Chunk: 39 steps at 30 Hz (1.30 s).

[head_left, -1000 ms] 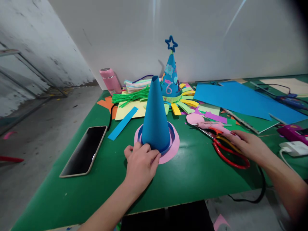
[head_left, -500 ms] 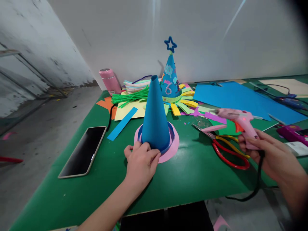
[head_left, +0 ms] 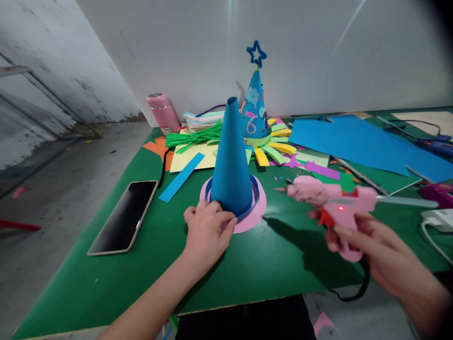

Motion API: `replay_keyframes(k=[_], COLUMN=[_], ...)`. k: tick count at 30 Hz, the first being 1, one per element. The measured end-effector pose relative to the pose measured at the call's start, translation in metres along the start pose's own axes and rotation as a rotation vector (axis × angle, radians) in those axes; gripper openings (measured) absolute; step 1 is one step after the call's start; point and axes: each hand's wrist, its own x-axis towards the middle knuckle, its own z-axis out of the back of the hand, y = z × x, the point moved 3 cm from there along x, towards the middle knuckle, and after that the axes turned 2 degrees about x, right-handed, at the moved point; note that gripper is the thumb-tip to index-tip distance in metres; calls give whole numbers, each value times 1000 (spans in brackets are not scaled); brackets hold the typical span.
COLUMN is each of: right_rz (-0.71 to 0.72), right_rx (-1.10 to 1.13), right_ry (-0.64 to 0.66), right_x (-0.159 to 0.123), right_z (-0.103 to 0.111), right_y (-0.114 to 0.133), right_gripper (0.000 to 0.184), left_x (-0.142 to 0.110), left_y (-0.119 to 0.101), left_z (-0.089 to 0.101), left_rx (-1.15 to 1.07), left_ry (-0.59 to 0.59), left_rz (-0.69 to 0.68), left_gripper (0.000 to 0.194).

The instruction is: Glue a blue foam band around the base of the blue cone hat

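Observation:
A tall blue paper cone (head_left: 231,160) with an open tip stands upright on a pink paper disc (head_left: 260,212). Around the cone's base runs a curved blue paper strip (head_left: 255,193). At the front, the fingers of my left hand (head_left: 208,231) are closed on this strip, against the base of the cone. My right hand (head_left: 375,250) grips a pink hot glue gun (head_left: 336,200) by its handle, above the table and to the right of the cone. Its nozzle points left toward the cone, its red light is on, and a clear glue stick (head_left: 406,202) sticks out behind. The scissors are mostly hidden behind the gun.
A decorated blue party hat (head_left: 255,106) with a star stands behind the cone. Nearby lie green pipe cleaners (head_left: 194,137), a blue strip (head_left: 182,177) and blue sheets (head_left: 339,141). A phone (head_left: 123,217) lies left, a pink bottle (head_left: 163,113) stands behind, a white charger (head_left: 437,219) lies right.
My right hand has lifted the glue gun off the scissors and brought it left, nearer the cone, with its nozzle facing the cone. My left hand has stayed at the cone's base.

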Motion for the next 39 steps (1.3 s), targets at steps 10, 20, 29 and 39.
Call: replay_keyframes(k=[10,20,29,39], right_rz=[54,254,340,291], right_rx=[-298,-471,-526,-499], right_ry=[161,193,242,324], right_x=[-28,-28,-25,-27], right_z=[-49,-67,-76,-80], right_y=[-17,-8,-5,-13], right_gripper=[28,31,24,21], left_x=[1,3,2,2], left_y=[3,3,5,6], left_z=[-3,-1,-1,-1], left_rx=[-53,-78,-105,-117], left_ry=[5,21,18,20], left_rz=[48,56,69,59], left_gripper=[20,21,21,22])
